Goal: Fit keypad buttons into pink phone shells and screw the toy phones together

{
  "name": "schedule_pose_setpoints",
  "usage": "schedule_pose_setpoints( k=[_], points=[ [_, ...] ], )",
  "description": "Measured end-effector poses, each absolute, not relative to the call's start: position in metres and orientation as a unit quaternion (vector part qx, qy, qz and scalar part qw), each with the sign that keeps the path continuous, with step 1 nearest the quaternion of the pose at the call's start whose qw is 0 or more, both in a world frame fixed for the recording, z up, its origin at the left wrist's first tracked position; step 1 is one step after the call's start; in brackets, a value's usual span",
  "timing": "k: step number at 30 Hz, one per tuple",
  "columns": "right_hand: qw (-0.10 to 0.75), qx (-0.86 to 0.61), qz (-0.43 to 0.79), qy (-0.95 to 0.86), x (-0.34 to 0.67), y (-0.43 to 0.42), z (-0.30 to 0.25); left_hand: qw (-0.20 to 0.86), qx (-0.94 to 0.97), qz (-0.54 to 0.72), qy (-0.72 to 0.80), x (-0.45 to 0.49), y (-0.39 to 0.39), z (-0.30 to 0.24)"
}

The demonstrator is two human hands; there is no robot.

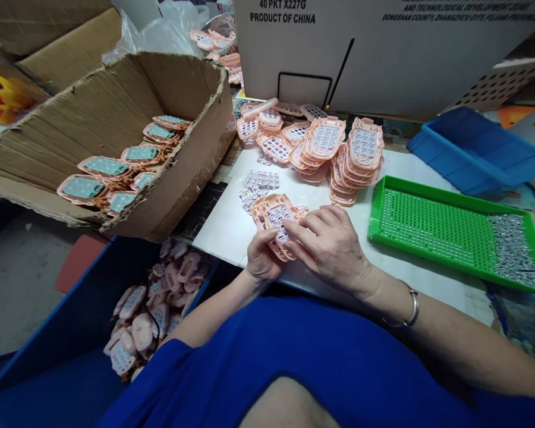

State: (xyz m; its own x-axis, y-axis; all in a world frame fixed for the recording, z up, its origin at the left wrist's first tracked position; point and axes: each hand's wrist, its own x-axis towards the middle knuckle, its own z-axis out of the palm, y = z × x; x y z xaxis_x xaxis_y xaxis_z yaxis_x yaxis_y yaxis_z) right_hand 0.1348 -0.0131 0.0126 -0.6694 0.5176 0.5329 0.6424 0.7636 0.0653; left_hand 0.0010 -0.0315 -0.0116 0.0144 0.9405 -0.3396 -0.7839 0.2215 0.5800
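My left hand (264,257) grips a pink plastic shell (280,221) from its lower left side, thumb on top; further shells seem to lie under it. A pale keypad sheet sits inside this shell. My right hand (332,246) reaches over from the right, its fingertips pressing on the keypad area; whether they pinch anything is hidden. Behind the hands lies a pile of loose keypad sheets (257,183). Two stacks of shells with keypads, a middle stack (324,139) and a right stack (364,145), stand farther back on the white board (232,229).
On the left, a cardboard box (182,172) holds shells with green circuit boards. A blue bin (40,351) below contains assembled pink units. To the right are a green tray (432,252) with many screws and a blue basket (485,148). A large carton (374,65) stands behind.
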Motion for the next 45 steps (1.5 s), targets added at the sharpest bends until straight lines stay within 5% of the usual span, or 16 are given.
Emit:
schedule_pose_setpoints(
  k=[9, 37, 45],
  points=[
    [0.282, -0.269, -0.065, -0.919, 0.137, -0.005, 0.003, 0.703, 0.129, 0.611, 0.340, -0.002, -0.033, -0.012],
    [0.236, -0.241, -0.129, -0.933, 0.144, -0.004, 0.000, 0.755, 0.056, 0.572, 0.317, -0.004, -0.034, -0.006],
    [0.312, -0.314, -0.024, -0.896, 0.157, -0.003, 0.003, 0.720, 0.063, 0.625, 0.294, -0.005, -0.025, -0.008]
  ],
)
